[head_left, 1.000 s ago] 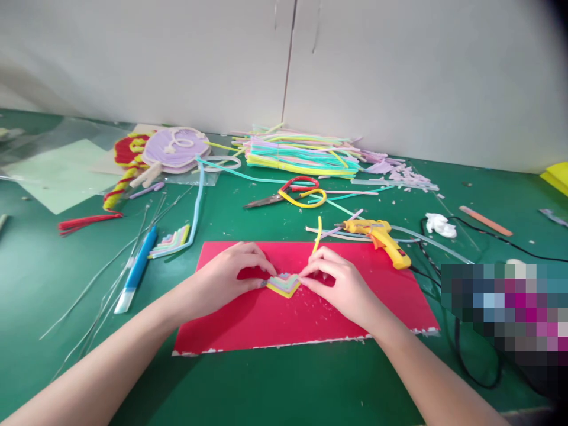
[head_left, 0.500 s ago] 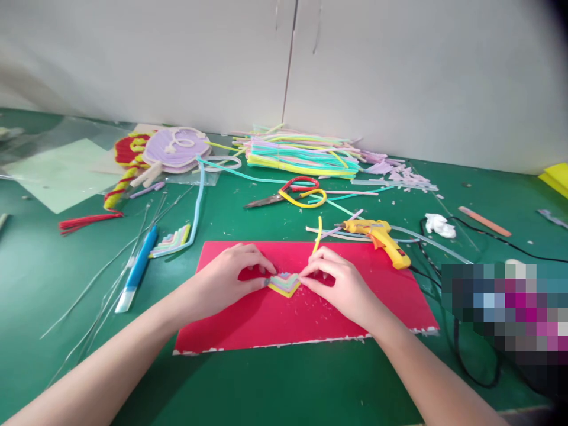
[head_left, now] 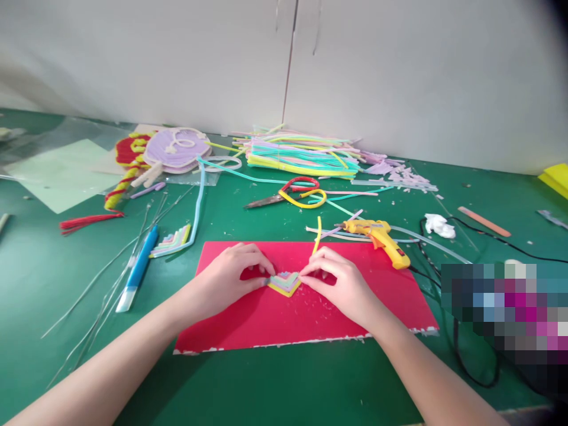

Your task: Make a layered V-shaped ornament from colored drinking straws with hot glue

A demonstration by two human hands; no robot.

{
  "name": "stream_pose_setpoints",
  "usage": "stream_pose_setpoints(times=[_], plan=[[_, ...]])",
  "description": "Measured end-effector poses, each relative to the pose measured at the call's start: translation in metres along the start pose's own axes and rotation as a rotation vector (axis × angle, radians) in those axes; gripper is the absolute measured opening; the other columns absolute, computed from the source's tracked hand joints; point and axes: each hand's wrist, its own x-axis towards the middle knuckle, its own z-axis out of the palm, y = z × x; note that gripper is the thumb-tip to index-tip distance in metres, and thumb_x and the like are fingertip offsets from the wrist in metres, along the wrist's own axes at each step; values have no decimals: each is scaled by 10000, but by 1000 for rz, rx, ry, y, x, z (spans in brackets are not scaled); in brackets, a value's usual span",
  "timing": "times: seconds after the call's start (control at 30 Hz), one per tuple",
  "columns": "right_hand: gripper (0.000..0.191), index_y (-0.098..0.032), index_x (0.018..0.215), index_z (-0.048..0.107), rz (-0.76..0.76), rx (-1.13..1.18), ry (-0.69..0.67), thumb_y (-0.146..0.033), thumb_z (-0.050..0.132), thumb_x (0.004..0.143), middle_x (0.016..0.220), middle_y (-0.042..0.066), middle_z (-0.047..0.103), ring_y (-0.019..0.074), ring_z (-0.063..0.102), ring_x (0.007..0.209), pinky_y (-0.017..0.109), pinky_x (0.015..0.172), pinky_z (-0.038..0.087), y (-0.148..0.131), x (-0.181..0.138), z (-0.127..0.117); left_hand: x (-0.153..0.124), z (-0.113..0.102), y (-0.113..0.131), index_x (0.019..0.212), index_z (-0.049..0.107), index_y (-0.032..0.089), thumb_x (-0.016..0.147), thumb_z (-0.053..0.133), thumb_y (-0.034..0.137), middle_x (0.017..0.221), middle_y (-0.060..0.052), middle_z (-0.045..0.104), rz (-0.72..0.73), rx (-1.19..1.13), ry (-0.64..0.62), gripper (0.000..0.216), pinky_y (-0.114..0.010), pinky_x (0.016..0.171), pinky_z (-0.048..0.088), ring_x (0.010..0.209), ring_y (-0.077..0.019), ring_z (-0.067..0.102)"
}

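A small V-shaped piece of layered pastel strips (head_left: 284, 283), yellow on the outside, lies on a red mat (head_left: 266, 322). My left hand (head_left: 226, 276) pinches its left tip with curled fingers. My right hand (head_left: 341, 283) pinches its right tip the same way. Both hands rest on the mat and press the piece from either side. A yellow strip (head_left: 316, 234) stands up just behind my right fingers.
A yellow glue gun (head_left: 379, 238) lies right of the mat, its black cord trailing off. Red-handled scissors (head_left: 284, 193), a pile of coloured strips (head_left: 302, 155), a purple craft piece (head_left: 175, 148), a blue pen (head_left: 137, 269) and a second striped chevron (head_left: 171, 242) lie on the green table.
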Motion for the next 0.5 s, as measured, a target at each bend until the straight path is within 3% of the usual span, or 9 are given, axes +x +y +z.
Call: stream_pose_setpoints(times=[0.23, 0.5], plan=[[188, -230, 958, 635, 157, 462, 60, -247, 661, 773, 1079, 42, 616, 174, 600, 1021, 339, 911, 520, 7, 2, -2, 0, 1, -3, 913, 647, 246, 818, 540, 215, 974, -12, 639, -9, -10, -2, 147, -278, 794, 452, 912, -174, 569], [129, -208, 837, 641, 181, 505, 94, -193, 703, 725, 1058, 45, 627, 173, 618, 984, 328, 846, 549, 3, 1, -1, 1, 1, -4, 902, 646, 250, 810, 549, 211, 962, -2, 642, -5, -28, -7, 139, -277, 798, 445, 901, -169, 568]])
